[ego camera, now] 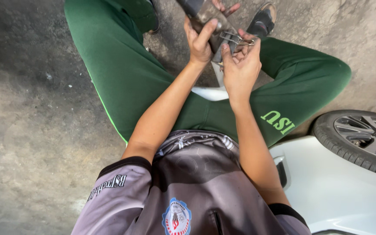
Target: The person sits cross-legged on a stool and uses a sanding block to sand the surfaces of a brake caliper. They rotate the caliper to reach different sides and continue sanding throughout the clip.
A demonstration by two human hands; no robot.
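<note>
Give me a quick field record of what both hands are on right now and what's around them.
left hand: wrapped around a dark, grimy metal part, thumb up along it
right hand: at the wire spring clip on the part's side, fingers touching it
part position: held above the lap, between the knees
posture: seated on the concrete floor, green trousers
nearby: car wheel and white body panel to the right

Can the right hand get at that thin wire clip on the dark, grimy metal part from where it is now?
Probably yes: the right hand already has fingers at the thin wire clip, while the left hand grips the dark, grimy metal part, and nothing lies between them.
</note>
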